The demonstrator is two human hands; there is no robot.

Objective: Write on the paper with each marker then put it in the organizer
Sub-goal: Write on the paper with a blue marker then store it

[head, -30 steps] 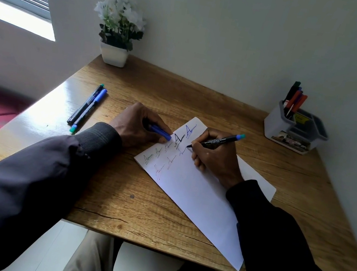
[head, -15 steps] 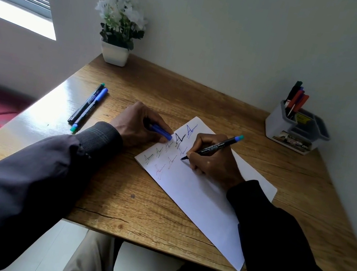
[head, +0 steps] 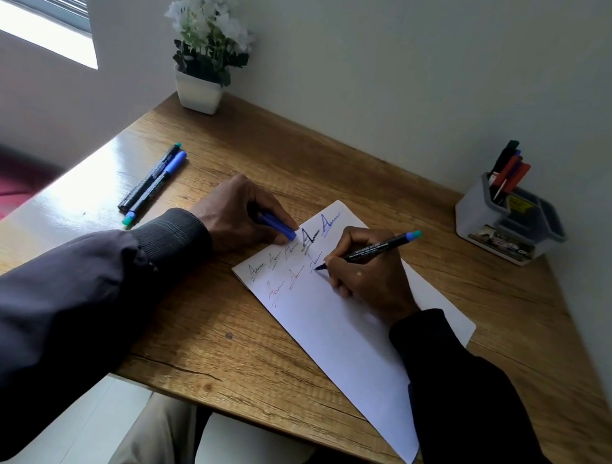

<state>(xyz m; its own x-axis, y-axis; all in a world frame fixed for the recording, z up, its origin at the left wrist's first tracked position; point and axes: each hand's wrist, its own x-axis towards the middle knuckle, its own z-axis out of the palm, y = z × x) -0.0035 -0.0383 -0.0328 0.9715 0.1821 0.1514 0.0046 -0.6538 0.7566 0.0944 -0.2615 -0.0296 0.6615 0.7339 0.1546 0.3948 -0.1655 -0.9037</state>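
Marker (head: 375, 249), frame centre: light, rigid, smooth barrel. Judged best pinched low, near tip, for control. Right hand (head: 369, 284) curled round barrel, tip touching paper (head: 342, 340). Left hand (head: 233, 215) pinches blue cap (head: 278, 227) at paper's upper-left edge. Organizer (head: 474, 216) upper right; two spare markers (head: 156, 181) left of centre.

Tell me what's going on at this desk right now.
A person is writing on a sheet of paper at a wooden desk. The right hand grips a blue-ended marker with its tip on the paper, beside scribbles in several colours. The left hand holds a blue cap at the paper's edge. Two more markers lie on the desk to the left, and other markers stand in the organizer at the far right.
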